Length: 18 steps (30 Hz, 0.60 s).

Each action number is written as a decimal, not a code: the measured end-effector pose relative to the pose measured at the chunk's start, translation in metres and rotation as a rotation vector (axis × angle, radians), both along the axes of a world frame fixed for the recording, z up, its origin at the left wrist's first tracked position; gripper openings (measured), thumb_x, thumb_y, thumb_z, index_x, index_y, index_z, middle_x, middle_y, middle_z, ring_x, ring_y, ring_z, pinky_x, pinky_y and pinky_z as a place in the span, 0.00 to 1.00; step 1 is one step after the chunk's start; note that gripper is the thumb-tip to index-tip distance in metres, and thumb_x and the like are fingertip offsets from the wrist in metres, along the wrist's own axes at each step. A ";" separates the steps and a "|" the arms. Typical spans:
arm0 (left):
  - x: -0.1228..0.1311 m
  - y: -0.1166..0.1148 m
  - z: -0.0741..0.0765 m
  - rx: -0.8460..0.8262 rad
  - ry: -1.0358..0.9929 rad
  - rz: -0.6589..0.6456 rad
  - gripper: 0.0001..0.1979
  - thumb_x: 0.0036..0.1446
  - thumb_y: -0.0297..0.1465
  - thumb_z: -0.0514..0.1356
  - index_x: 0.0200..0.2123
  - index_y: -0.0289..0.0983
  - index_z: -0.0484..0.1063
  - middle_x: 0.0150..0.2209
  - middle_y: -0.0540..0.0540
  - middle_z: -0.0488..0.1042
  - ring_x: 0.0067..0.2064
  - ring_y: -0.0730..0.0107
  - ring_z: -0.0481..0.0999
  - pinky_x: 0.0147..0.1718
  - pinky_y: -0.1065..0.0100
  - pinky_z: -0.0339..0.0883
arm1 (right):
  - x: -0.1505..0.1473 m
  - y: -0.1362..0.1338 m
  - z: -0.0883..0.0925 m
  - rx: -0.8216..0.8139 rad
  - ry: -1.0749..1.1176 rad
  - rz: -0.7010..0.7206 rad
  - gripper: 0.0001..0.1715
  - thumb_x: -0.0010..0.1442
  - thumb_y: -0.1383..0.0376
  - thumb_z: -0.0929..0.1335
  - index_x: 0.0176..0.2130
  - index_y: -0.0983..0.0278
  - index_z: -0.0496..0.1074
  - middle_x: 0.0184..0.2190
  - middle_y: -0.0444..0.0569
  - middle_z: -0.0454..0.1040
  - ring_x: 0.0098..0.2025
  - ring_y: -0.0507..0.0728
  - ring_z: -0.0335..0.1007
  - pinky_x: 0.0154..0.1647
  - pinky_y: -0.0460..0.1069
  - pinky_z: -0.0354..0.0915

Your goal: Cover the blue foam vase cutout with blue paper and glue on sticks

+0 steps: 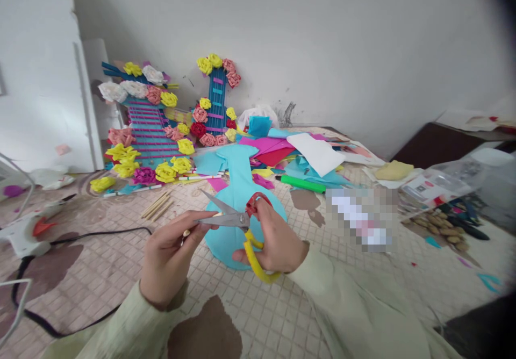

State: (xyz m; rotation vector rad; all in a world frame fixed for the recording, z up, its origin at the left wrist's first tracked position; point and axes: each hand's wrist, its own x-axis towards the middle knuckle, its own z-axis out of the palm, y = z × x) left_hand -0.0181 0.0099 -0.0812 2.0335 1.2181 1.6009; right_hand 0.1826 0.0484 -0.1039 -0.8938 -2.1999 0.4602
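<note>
My right hand grips a pair of scissors by its red and yellow handles, with the blades parted and pointing left. My left hand is closed in a pinch on a small thin stick, held right at the scissor blades. Behind both hands a light blue felt cut-out lies flat on the patterned floor covering.
Two stick-built decorations with paper roses lean against the wall. Coloured felt sheets, a green marker and loose wooden sticks lie around. A glue gun with black cable sits left; a clear bag right.
</note>
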 end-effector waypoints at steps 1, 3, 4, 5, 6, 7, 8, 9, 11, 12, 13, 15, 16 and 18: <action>0.000 -0.001 0.001 0.007 0.003 0.006 0.10 0.57 0.22 0.56 0.32 0.41 0.75 0.34 0.51 0.80 0.33 0.70 0.78 0.30 0.71 0.71 | 0.000 0.000 0.000 0.000 -0.011 -0.009 0.32 0.49 0.47 0.68 0.41 0.63 0.54 0.36 0.52 0.62 0.36 0.61 0.62 0.36 0.56 0.62; 0.001 -0.002 0.002 0.024 0.007 0.010 0.11 0.56 0.20 0.56 0.30 0.41 0.74 0.35 0.53 0.80 0.34 0.72 0.78 0.31 0.73 0.71 | 0.000 -0.001 0.001 -0.007 -0.032 -0.019 0.30 0.49 0.48 0.68 0.40 0.63 0.54 0.35 0.52 0.62 0.36 0.61 0.63 0.35 0.55 0.62; 0.001 -0.002 0.003 0.026 0.007 0.012 0.12 0.56 0.20 0.56 0.29 0.42 0.74 0.35 0.54 0.80 0.34 0.73 0.77 0.31 0.74 0.71 | 0.000 -0.001 0.001 -0.015 -0.042 -0.022 0.29 0.49 0.48 0.68 0.39 0.63 0.54 0.35 0.51 0.63 0.35 0.60 0.63 0.35 0.55 0.62; 0.002 -0.002 0.004 0.025 0.007 0.012 0.12 0.56 0.19 0.56 0.29 0.42 0.74 0.34 0.55 0.80 0.34 0.74 0.77 0.32 0.74 0.70 | 0.000 -0.001 0.002 -0.024 -0.051 -0.023 0.29 0.49 0.48 0.68 0.39 0.62 0.53 0.34 0.51 0.63 0.34 0.60 0.63 0.34 0.54 0.62; 0.002 -0.003 0.004 0.019 0.006 0.015 0.12 0.56 0.19 0.56 0.29 0.42 0.74 0.34 0.55 0.79 0.34 0.74 0.77 0.32 0.74 0.70 | 0.000 -0.001 0.003 -0.034 -0.059 -0.023 0.28 0.49 0.48 0.68 0.38 0.62 0.53 0.34 0.50 0.63 0.34 0.59 0.63 0.33 0.53 0.61; 0.002 -0.003 0.005 0.012 0.003 0.019 0.12 0.56 0.20 0.56 0.29 0.42 0.74 0.33 0.55 0.79 0.33 0.74 0.77 0.31 0.74 0.70 | 0.000 -0.002 0.003 -0.046 -0.063 -0.025 0.28 0.49 0.48 0.68 0.38 0.62 0.53 0.33 0.50 0.63 0.33 0.59 0.63 0.33 0.53 0.61; 0.003 -0.003 0.005 0.004 -0.002 0.025 0.11 0.56 0.20 0.56 0.28 0.41 0.74 0.32 0.54 0.79 0.33 0.74 0.77 0.31 0.74 0.70 | 0.000 -0.002 0.004 -0.057 -0.066 -0.029 0.28 0.48 0.48 0.68 0.37 0.61 0.52 0.33 0.49 0.63 0.33 0.59 0.63 0.32 0.53 0.61; 0.003 -0.003 0.005 -0.003 -0.007 0.033 0.11 0.56 0.21 0.56 0.28 0.41 0.74 0.31 0.54 0.79 0.32 0.73 0.76 0.30 0.73 0.69 | 0.000 -0.002 0.004 -0.065 -0.070 -0.035 0.28 0.48 0.48 0.68 0.36 0.61 0.52 0.33 0.49 0.63 0.32 0.58 0.63 0.31 0.52 0.61; 0.002 -0.003 0.003 -0.014 -0.013 0.045 0.09 0.56 0.23 0.57 0.28 0.40 0.75 0.29 0.53 0.78 0.30 0.73 0.75 0.27 0.73 0.68 | 0.000 -0.002 0.005 -0.078 -0.073 -0.049 0.28 0.47 0.48 0.68 0.35 0.61 0.52 0.31 0.48 0.63 0.31 0.58 0.63 0.31 0.52 0.60; 0.002 -0.003 0.003 -0.015 -0.016 0.050 0.09 0.56 0.23 0.57 0.28 0.40 0.75 0.28 0.53 0.77 0.29 0.73 0.74 0.26 0.73 0.67 | 0.001 -0.002 0.006 -0.083 -0.075 -0.056 0.28 0.47 0.48 0.68 0.35 0.61 0.51 0.31 0.47 0.62 0.30 0.57 0.63 0.30 0.52 0.60; 0.002 -0.003 0.002 -0.020 -0.014 0.053 0.09 0.56 0.24 0.58 0.28 0.40 0.75 0.27 0.53 0.77 0.28 0.73 0.74 0.25 0.73 0.67 | 0.001 -0.003 0.007 -0.086 -0.077 -0.060 0.27 0.47 0.48 0.68 0.34 0.60 0.51 0.30 0.46 0.62 0.30 0.57 0.62 0.29 0.52 0.60; 0.001 -0.003 0.002 -0.032 -0.008 0.059 0.09 0.56 0.24 0.58 0.28 0.41 0.75 0.26 0.54 0.76 0.28 0.74 0.73 0.24 0.73 0.66 | 0.001 -0.003 0.008 -0.093 -0.080 -0.063 0.27 0.47 0.49 0.68 0.33 0.60 0.51 0.29 0.45 0.62 0.28 0.56 0.61 0.28 0.51 0.59; 0.001 -0.003 0.002 -0.038 -0.005 0.060 0.09 0.56 0.24 0.57 0.28 0.41 0.75 0.26 0.54 0.76 0.28 0.74 0.73 0.24 0.74 0.65 | 0.000 -0.003 0.009 -0.094 -0.079 -0.064 0.26 0.47 0.49 0.68 0.32 0.60 0.51 0.29 0.45 0.62 0.28 0.56 0.61 0.28 0.51 0.60; 0.001 -0.003 0.003 -0.048 -0.008 0.059 0.09 0.57 0.25 0.57 0.27 0.41 0.75 0.26 0.54 0.76 0.27 0.75 0.73 0.23 0.74 0.65 | 0.000 -0.003 0.009 -0.083 -0.072 -0.076 0.26 0.46 0.49 0.68 0.32 0.60 0.51 0.28 0.45 0.62 0.28 0.56 0.61 0.28 0.51 0.60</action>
